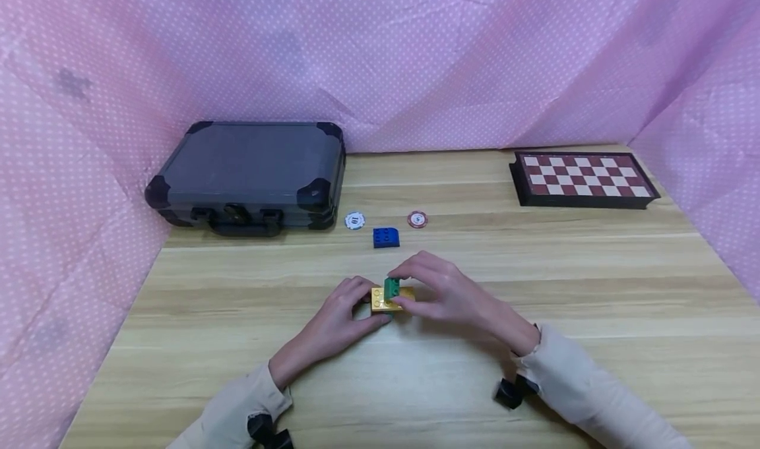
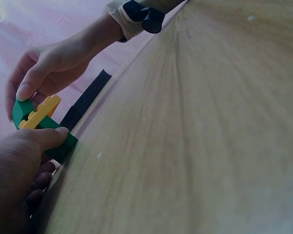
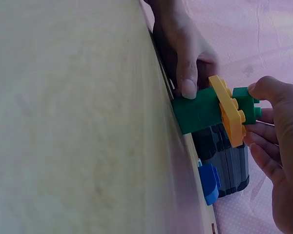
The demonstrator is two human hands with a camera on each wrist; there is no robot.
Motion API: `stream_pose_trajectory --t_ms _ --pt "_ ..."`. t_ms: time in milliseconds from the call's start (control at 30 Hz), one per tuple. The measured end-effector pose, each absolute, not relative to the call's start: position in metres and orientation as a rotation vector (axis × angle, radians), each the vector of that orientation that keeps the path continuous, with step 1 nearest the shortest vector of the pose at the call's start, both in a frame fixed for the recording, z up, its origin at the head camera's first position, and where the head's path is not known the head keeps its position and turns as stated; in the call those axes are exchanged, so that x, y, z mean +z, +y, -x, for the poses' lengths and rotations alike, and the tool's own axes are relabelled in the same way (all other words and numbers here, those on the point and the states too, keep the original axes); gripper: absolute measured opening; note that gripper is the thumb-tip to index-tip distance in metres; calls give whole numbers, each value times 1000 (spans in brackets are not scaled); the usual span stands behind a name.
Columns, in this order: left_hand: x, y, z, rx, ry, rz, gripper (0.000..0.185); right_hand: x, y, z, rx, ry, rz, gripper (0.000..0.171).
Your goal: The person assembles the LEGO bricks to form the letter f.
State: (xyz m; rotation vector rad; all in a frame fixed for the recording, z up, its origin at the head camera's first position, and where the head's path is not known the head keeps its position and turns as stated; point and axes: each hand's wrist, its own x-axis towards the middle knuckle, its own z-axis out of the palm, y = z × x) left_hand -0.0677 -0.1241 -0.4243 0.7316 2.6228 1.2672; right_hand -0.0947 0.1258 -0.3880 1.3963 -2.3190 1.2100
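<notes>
A small stack of toy building blocks stands at the middle of the table between both hands. Its base is a green block (image 3: 198,112), largely hidden from the head camera. Across it lies a flat yellow block (image 1: 378,300) with studs, which overhangs the base. A smaller green block (image 1: 392,288) is on the yellow one's studs. My left hand (image 1: 338,317) grips the base block from the left, thumb on its near side. From above and the right, my right hand (image 1: 442,291) pinches the small green block between thumb and fingers.
Behind the stack lie a blue block (image 1: 386,238), a white poker chip (image 1: 354,221) and a red-and-white chip (image 1: 417,219). A dark grey case (image 1: 249,165) with black corners occupies the back left. At the back right rests a red-and-white checkered board (image 1: 584,177).
</notes>
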Motion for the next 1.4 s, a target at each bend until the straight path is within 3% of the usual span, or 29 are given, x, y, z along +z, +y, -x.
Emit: stream_pose_trajectory --t_ms 833,1400 --pt "-424 -123 68 1268 2622 -735 41 -389 124 88 1257 -2452 -1368 40" --pt "-421 -122 68 1245 2632 -733 40 -392 120 86 1172 -2443 -1371 36"
